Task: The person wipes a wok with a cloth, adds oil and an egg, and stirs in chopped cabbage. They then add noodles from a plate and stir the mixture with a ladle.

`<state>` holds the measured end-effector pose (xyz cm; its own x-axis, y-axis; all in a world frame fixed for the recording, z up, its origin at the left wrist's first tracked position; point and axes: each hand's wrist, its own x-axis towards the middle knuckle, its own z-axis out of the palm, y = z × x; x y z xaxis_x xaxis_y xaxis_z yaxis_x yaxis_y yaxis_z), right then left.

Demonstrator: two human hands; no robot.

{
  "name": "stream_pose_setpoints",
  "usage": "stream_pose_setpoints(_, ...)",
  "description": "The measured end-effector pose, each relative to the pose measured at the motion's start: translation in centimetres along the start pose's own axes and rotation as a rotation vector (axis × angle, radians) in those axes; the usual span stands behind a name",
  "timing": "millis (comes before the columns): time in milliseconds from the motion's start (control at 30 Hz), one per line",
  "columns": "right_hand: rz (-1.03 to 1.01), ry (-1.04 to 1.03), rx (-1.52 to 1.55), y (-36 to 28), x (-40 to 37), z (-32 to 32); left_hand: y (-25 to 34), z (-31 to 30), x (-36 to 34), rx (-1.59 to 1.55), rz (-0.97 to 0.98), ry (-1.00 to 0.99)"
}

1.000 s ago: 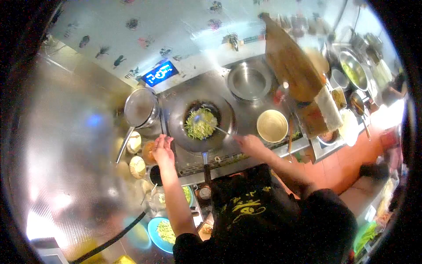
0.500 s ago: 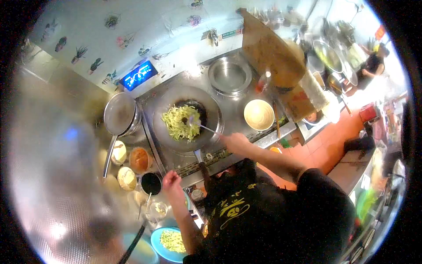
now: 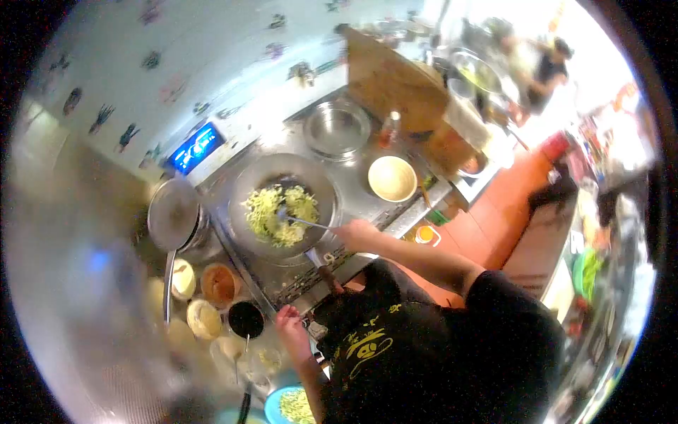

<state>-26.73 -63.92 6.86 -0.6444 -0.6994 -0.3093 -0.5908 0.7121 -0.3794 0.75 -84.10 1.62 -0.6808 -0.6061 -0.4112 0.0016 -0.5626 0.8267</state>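
My right hand is closed round the handle of a metal wok ladle, whose head sits among the shredded cabbage in the wok. The shreds lie in two heaps with dark wok bottom showing between them at the back. Toward my body points the wok's handle, with neither hand on it. My left hand hovers by the stove's front left corner, fingers curled and no object visible in them. Close to it stands a black-filled container.
Left of the stove are a long-handled pan, a tub of reddish-brown seasoning and pale tubs. A blue plate holds more shreds. Behind and right stand a steel basin, a beige bowl and cardboard. Another person is far right.
The ladle has parted the cabbage from one pile into two heaps. The view has shifted, and my left hand appears slightly lower and to the right.
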Motion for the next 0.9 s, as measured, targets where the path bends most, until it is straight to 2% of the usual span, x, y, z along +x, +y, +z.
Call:
stream_pose_setpoints(67, 0.104, -0.020, 0.038, 0.1, 1.6, 1.3, 0.0, 0.1, 0.8, -0.013, -0.008, -0.071)
stream_pose_setpoints(100, 0.185, -0.031, 0.045, 0.4, 1.8, 2.0, -0.3, -1.0, 1.4, 0.225, 0.110, -0.134)
stream_pose_setpoints(167, 0.218, 0.085, 0.141, 0.8, -0.3, 3.9, 1.2, 1.1, 2.7, 0.092, -0.033, -0.198)
stream_pose_setpoints(200, 0.233, -0.093, 0.122, 0.6, -1.9, 2.8, 1.8, 2.2, 3.3, 0.029, -0.107, -0.222)
stream_pose_setpoints(233, 0.225, -0.073, 0.149, 2.5, -0.5, 8.1, 2.4, 3.4, 3.0, 0.064, -0.132, -0.173)
stream_pose_setpoints(267, 0.088, -0.065, 0.218, 3.6, -0.7, 9.5, 3.4, 4.6, 2.9, 0.109, -0.098, -0.253)
stream_pose_setpoints(300, 0.051, -0.007, 0.310, 5.0, -0.3, 12.2, 3.4, 5.0, 3.1, 0.208, -0.079, -0.261)
stream_pose_setpoints(333, 0.056, 0.120, 0.458, 7.1, -0.1, 16.8, 3.6, 6.4, 1.2, 0.178, -0.040, -0.308)
stream_pose_setpoints(367, 0.061, 0.246, 0.602, 9.2, 0.8, 20.8, 7.1, 10.1, -3.3, 0.099, -0.164, -0.131)
stream_pose_setpoints(400, 0.078, 0.333, 0.716, 11.3, 0.3, 22.6, 5.9, 10.1, -3.3, 0.296, -0.029, -0.236)
stream_pose_setpoints(433, 0.169, 0.286, 0.879, 12.6, -3.1, 19.0, 5.1, 9.7, -2.5, 0.495, 0.109, -0.340)
stream_pose_setpoints(467, 0.252, 0.283, 0.988, 15.2, -5.8, 17.9, 4.4, 9.9, -2.1, 0.611, 0.145, -0.322)
stream_pose_setpoints(533, 0.470, 0.407, 1.146, 23.3, -11.7, 16.4, 2.3, 11.4, -1.6, 0.840, 0.216, -0.270)
stream_pose_setpoints(633, 0.750, 0.752, 1.393, 37.0, -20.8, 13.0, 1.4, 15.5, -2.3, 1.594, 1.024, -0.691)
stream_pose_setpoints(667, 0.806, 0.887, 1.457, 41.4, -23.3, 11.3, 1.5, 20.1, -6.0, 1.498, 0.921, -0.693)
stream_pose_setpoints(700, 0.822, 1.010, 1.518, 46.0, -25.5, 9.6, -0.4, 21.5, -6.7, 1.395, 0.700, -0.729)
stream_pose_setpoints(767, 0.914, 1.348, 1.680, 50.9, -29.4, 3.0, -4.6, 24.3, -7.9, 1.161, 0.275, -0.752)
stream_pose_setpoints(800, 0.880, 1.354, 1.688, 55.1, -30.4, 1.7, -3.4, 32.9, -13.7, 0.516, -0.354, -0.453)
stream_pose_setpoints(867, 0.787, 1.410, 1.746, 60.9, -31.6, 0.8, -10.9, 31.0, -11.0, 0.385, -0.476, -0.417)
stream_pose_setpoints(900, 0.727, 1.449, 1.796, 63.1, -31.5, 0.5, -9.3, 35.8, -13.3, 0.457, -0.763, -0.401)
